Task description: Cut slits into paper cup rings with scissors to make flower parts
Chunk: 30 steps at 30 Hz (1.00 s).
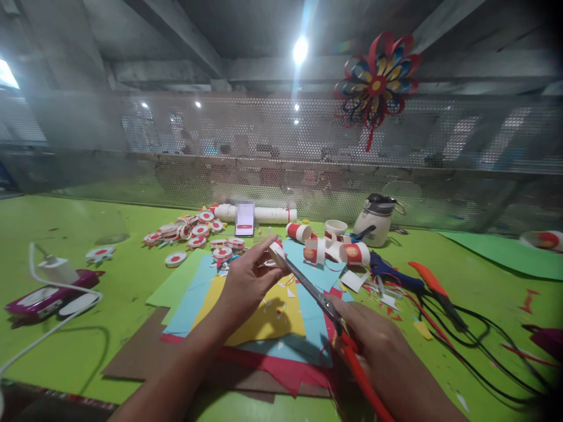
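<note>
My left hand [248,278] is closed on a small white and red paper cup piece [278,253], pinched between thumb and fingers. In my right hand [373,331] is a pair of scissors [321,300] with red-orange handles, its blades pointing up and left. The blade tips meet the edge of the cup piece; whether they cut into it I cannot tell. Under both hands lies a yellow paper sheet [259,322] strewn with small scraps, on top of light blue paper [185,296], red paper [281,372] and brown cardboard [136,351].
Several red and white paper cups [354,254] and a pile of round cup pieces [200,230] sit behind. A phone [244,219] leans against stacked cups [275,214]. Farther right are a jug [373,223], a blue glue gun [396,274], an orange-handled tool [440,296] and black cables [479,366]. A purple power strip [53,296] lies left.
</note>
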Tool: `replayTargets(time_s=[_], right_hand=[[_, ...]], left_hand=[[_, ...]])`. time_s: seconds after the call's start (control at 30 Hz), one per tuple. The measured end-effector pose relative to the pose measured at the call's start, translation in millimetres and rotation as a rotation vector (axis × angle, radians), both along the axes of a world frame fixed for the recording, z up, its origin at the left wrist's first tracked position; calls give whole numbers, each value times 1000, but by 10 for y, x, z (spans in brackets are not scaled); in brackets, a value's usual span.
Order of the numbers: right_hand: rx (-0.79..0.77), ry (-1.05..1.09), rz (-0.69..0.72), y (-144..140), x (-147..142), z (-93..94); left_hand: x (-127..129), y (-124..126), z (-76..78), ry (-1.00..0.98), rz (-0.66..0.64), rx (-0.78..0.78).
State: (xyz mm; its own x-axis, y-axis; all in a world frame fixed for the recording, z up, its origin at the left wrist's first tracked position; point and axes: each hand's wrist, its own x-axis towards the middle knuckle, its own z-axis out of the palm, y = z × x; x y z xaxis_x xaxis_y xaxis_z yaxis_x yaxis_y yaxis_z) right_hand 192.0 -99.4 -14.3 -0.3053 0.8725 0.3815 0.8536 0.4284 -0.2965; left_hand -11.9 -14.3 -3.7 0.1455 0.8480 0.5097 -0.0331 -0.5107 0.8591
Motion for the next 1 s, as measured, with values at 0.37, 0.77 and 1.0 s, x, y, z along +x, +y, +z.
replayTargets(time_s=[0.37, 0.77, 1.0], right_hand=[[-83, 40, 9, 18, 12, -64], [-89, 27, -14, 28, 10, -71], [-71, 40, -17, -24, -31, 26]], left_hand=[[8, -9, 22, -24, -43, -45], [14, -8, 18, -8, -13, -27], [40, -30, 23, -45, 0, -37]])
